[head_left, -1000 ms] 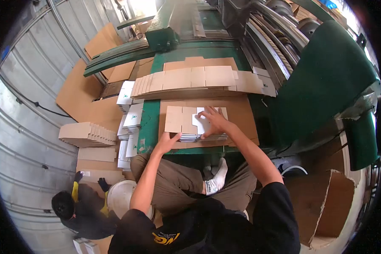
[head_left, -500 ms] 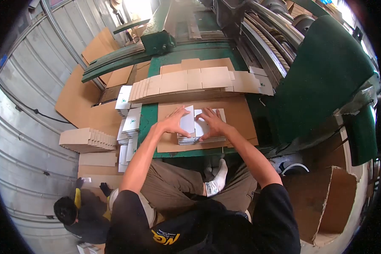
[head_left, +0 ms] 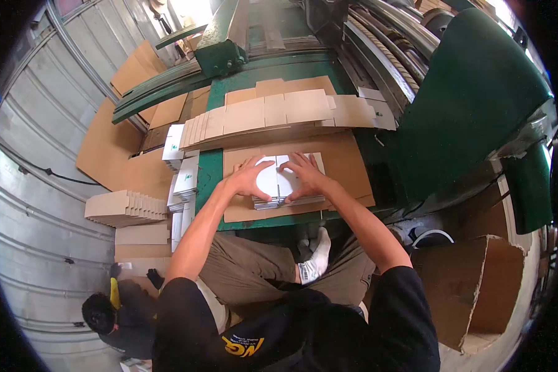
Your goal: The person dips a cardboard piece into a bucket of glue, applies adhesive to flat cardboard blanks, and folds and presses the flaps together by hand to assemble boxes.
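A stack of flat white cardboard pieces (head_left: 268, 179) with a slit down the middle and small green print lies on a brown cardboard sheet (head_left: 347, 167). My left hand (head_left: 247, 177) curves over its left half, fingers toward the far side and thumb at the near edge. On the right half, my right hand (head_left: 306, 176) spans the stack the same way, its thumb by the near edge close to the slit. Both hands grip the pieces between thumb and fingers. The undersides of the fingers are hidden.
Beyond the stack lies a fanned row of brown cardboard blanks (head_left: 245, 118) on the green machine table (head_left: 215, 167). More white stacks (head_left: 186, 177) stand to the left. A green machine guard (head_left: 471, 124) rises at right, above an open carton (head_left: 452, 291). A co-worker (head_left: 121, 316) crouches lower left.
The left white piece, skewed and raised before, now lies flatter and more in line with the right one. My hands have stayed on the stack, and the whole view has shifted slightly.
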The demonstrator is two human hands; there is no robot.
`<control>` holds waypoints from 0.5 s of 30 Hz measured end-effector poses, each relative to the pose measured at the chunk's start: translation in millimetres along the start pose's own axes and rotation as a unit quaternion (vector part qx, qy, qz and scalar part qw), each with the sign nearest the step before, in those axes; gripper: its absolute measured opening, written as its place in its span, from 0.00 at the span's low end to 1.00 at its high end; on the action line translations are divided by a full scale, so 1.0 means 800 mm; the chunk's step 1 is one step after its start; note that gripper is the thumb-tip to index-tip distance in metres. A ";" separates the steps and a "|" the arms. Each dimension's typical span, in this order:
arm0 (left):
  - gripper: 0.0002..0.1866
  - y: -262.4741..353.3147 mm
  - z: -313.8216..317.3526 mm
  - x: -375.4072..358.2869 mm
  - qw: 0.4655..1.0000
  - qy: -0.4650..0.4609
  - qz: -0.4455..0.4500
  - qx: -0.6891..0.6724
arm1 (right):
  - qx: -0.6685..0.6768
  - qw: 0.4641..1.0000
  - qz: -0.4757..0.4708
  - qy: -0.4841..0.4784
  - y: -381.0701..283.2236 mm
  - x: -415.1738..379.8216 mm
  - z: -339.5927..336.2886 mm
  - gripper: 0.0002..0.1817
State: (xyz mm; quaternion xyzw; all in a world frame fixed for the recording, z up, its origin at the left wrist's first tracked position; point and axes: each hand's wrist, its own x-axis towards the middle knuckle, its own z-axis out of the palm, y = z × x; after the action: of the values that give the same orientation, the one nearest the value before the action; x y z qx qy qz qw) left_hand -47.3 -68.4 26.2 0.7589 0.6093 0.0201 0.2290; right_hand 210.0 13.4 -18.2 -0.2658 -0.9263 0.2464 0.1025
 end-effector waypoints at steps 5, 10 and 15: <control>0.67 0.002 0.002 -0.001 1.000 0.010 -0.006 -0.001 | -0.003 1.000 0.006 -0.001 -0.001 0.001 0.000 0.58; 0.69 0.010 0.001 0.000 1.000 -0.007 -0.023 0.002 | -0.042 0.998 0.027 -0.040 -0.010 0.001 -0.002 0.64; 0.70 0.012 -0.001 0.003 0.999 -0.019 -0.026 0.015 | -0.080 0.993 0.034 -0.076 -0.021 -0.002 0.001 0.59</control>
State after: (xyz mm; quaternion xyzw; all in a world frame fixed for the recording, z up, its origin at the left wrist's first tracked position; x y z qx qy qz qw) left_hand -37.9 -67.1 29.8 0.7467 0.6242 -0.0096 0.2296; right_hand 203.7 0.2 -10.4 -0.2854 -0.9386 0.1940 0.0017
